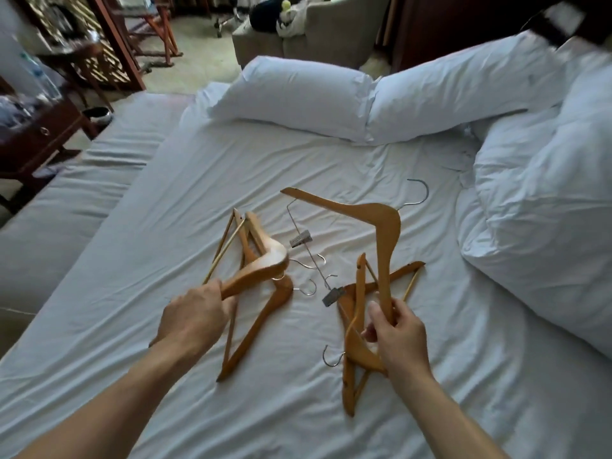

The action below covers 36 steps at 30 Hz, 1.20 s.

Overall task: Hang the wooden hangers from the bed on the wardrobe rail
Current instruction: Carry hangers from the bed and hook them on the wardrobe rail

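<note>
Several wooden hangers lie in two heaps on the white bed sheet [298, 160]. My left hand [195, 313] is shut on the arm of a wooden hanger [265, 260] at the top of the left heap, lifting it off another hanger [255, 329] that lies flat. My right hand [397, 336] grips the lower arm of a large clip hanger [381, 220], whose metal hook [419, 193] points away from me. Its wire bar with two grey clips [300, 239] hangs between the heaps. More hangers [354, 352] lie crossed under my right hand. No wardrobe rail is in view.
Two white pillows [298, 91] lie across the head of the bed and a bunched duvet [536, 226] fills the right side. A dark wooden bedside table [36, 134] stands at the left, a grey armchair [314, 31] behind the bed.
</note>
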{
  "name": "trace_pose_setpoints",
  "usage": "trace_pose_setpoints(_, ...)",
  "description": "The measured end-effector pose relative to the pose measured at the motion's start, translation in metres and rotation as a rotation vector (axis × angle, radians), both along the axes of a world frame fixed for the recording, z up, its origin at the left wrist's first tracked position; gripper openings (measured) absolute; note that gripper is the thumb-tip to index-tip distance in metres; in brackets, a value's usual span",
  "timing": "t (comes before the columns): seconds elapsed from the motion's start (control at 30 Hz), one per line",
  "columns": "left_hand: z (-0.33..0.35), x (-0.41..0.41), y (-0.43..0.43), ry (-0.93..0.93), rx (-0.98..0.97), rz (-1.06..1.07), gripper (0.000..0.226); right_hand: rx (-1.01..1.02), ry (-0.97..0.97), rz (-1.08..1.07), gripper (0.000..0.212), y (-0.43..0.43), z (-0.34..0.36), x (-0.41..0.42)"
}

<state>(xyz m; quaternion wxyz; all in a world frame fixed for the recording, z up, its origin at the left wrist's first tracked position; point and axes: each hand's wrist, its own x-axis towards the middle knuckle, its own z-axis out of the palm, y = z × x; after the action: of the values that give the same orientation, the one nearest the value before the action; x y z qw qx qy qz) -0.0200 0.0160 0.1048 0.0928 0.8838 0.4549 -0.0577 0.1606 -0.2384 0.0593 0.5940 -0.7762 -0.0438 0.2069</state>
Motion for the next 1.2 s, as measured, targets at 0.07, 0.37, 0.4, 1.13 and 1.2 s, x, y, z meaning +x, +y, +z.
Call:
trace_pose_setpoints(0.07,0.019,0.004,-0.003,-0.028,-0.189,0.159,0.037,0.116,0.045,0.024,0.009,-0.001,0.033,0.0)
trace_pose_setpoints(0.37,0.151,0.028,-0.047,-0.649,-0.789,0.47,0.044,0.309,-0.028,0.192,0.031,-0.014,0.224,0.011)
trace_pose_setpoints(0.4,0.171,0.031,-0.054,-0.701,-0.842,0.44,0.043,0.311,-0.039,0.186,0.037,-0.019,0.241,0.011)
trace_pose_setpoints(1.13,0.417,0.005,-0.208,-0.565,-1.297,-0.409,0.036,0.105,-0.274,-0.627,0.048,-0.191,0.451,-0.187)
trace_pose_setpoints(1.2,0.424,-0.008,-0.243,-0.512,-1.32,-0.504,0.036,0.118,-0.262,-0.718,0.046,-0.223,0.457,-0.22)
